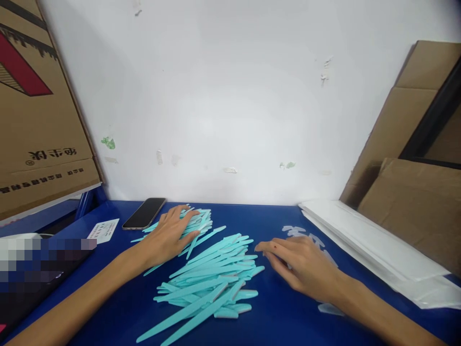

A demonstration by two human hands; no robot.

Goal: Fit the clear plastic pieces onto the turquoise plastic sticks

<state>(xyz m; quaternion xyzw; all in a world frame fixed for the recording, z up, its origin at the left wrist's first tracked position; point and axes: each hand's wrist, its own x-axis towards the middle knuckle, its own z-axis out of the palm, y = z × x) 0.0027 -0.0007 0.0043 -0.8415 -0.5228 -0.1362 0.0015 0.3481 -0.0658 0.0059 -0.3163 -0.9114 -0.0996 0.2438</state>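
A large pile of turquoise eyebrow razors (212,274) lies on the blue table, their slim handles pointing mostly toward the lower left. Behind it is a second, smaller pile of the same razors (201,222). My left hand (173,233) rests over this rear pile, fingers apart and bent down onto the razors. Just right of the front pile, my right hand (295,259) has its fingers drawn together with the tips at the razors' edge. Whatever they may hold is hidden. Small translucent plastic covers (293,230) are scattered behind and beside my right hand.
A phone (144,214) and a printed card (103,230) lie at the left. White sheets or bags (370,245) are stacked along the right side. Cardboard boxes stand at left (46,120) and right (418,206). A white wall (230,105) closes off the back.
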